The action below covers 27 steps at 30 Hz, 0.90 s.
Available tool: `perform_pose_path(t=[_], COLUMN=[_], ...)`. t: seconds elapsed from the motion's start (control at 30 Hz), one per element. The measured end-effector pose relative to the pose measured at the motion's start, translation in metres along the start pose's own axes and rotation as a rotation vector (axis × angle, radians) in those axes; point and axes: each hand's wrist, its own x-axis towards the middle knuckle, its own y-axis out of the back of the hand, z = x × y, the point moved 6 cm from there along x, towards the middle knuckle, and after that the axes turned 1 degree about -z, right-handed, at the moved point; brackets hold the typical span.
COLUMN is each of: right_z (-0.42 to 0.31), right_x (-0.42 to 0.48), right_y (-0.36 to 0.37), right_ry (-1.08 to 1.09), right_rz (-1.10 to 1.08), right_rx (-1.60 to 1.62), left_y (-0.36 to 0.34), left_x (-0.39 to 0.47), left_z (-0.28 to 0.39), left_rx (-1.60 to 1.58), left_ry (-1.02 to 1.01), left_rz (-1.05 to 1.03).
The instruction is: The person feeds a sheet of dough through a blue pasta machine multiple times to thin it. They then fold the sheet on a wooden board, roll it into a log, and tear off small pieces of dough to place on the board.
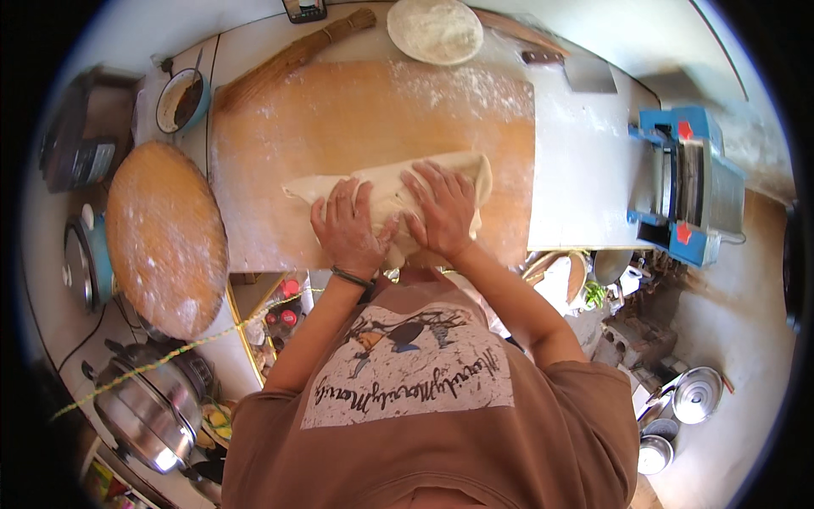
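A pale sheet of dough, partly folded, lies across the near part of a floured wooden board. Its right end stands up in a loose fold, and the left end tapers to a point. My left hand lies over the dough left of its middle, fingers spread and pointing away from me. On the right half, my right hand presses down with fingers apart. The two thumbs nearly meet over the dough, whose near edge is partly hidden by my hands. Flour dusts the board's far right corner.
A straw brush, a bowl of flour and a cleaver lie beyond the board. At right stands a blue pasta roller machine. To the left are an oval floured board and a blue bowl with sauce.
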Motion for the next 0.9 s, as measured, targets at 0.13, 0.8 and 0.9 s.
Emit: perform_pose_path(t=[0.13, 0.8, 0.9], right_z=[0.026, -0.084, -0.105], right_x=[0.046, -0.008, -0.005], right_y=[-0.037, 0.04, -0.001], right_ry=[-0.133, -0.1, -0.046], right_rz=[0.053, 0.117, 0.092], right_rx=[-0.005, -0.033, -0.035], left_y=[-0.034, 0.031, 0.031], left_x=[0.067, 0.04, -0.029], left_z=[-0.038, -0.068, -0.064], left_rx=[-0.065, 0.058, -0.238], left_ry=[0.008, -0.107, 0.05], left_rz=[-0.092, -0.181, 0.002])
